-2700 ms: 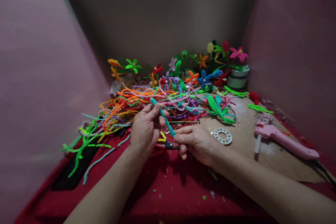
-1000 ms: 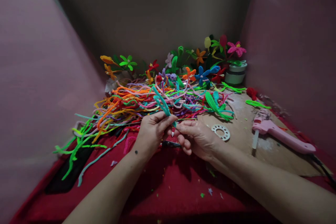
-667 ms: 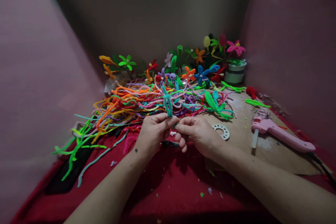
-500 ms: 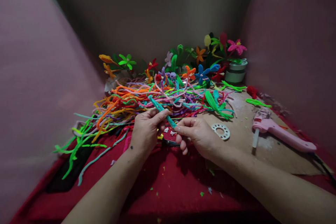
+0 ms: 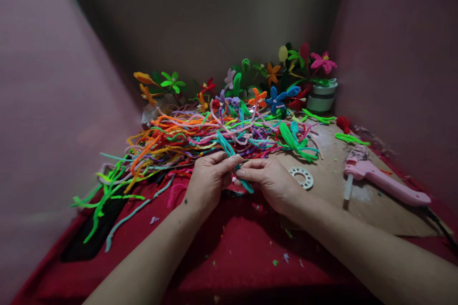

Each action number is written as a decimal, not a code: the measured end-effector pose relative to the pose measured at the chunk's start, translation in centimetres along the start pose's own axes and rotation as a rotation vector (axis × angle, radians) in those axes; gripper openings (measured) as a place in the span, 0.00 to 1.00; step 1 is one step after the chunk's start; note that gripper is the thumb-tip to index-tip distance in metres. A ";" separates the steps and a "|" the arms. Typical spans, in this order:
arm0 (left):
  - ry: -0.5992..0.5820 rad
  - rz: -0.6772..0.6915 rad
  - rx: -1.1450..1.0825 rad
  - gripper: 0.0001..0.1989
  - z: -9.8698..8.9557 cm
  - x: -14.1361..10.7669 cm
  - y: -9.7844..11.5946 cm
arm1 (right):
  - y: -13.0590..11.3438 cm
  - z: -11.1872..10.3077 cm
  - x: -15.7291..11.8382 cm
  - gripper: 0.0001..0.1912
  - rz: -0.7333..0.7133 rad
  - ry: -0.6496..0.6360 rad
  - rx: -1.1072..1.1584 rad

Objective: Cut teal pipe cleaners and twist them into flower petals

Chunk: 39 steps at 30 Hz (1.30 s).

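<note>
A folded teal pipe cleaner (image 5: 225, 144) slants down to the right between my hands, its lower end sticking out below the fingers. My left hand (image 5: 211, 176) pinches it near the middle between thumb and forefinger. The closed fingertips of my right hand (image 5: 274, 181) meet it just beside the left thumb. Behind them spreads a tangled heap of colourful pipe cleaners (image 5: 171, 133). Something dark and shiny lies beneath the hands, mostly hidden.
On the cardboard (image 5: 325, 200) at right lie a pink glue gun (image 5: 390, 183), a white ring with holes (image 5: 301, 177) and green leaf shapes (image 5: 291, 140). Fuzzy flowers (image 5: 275, 100) and a pale jar (image 5: 322, 96) stand behind. A black flat object (image 5: 86, 243) is at left.
The teal piece has shifted right and down, and its lower end now projects below my fingers. My left hand has moved right, closer to my right hand, whose lower fingers have curled in.
</note>
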<state>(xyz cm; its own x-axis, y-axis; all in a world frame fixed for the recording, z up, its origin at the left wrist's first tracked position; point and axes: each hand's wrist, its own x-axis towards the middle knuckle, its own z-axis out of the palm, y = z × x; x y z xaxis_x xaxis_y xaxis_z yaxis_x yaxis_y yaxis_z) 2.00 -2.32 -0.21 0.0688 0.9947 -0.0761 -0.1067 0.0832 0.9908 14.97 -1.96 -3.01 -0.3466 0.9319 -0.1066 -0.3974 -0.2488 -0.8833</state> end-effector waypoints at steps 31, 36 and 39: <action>-0.206 -0.078 0.515 0.10 0.1 -0.2 0.1 | -0.5 -0.2 0.3 0.12 -0.027 0.120 0.188; -0.248 -0.116 0.490 0.09 0.0 -0.1 0.2 | -0.2 -0.6 0.5 0.13 -0.052 0.098 0.136; -0.238 -0.118 0.480 0.08 -0.5 0.1 0.8 | -0.4 -0.7 0.5 0.12 -0.070 0.098 0.093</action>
<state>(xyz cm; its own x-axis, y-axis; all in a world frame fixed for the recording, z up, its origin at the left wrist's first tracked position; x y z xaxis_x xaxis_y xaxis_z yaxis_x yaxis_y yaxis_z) 1.46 -2.13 0.55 0.2818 0.9346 -0.2172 0.3763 0.1005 0.9210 15.56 -1.18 -3.02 -0.2325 0.9680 -0.0939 -0.4962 -0.2011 -0.8446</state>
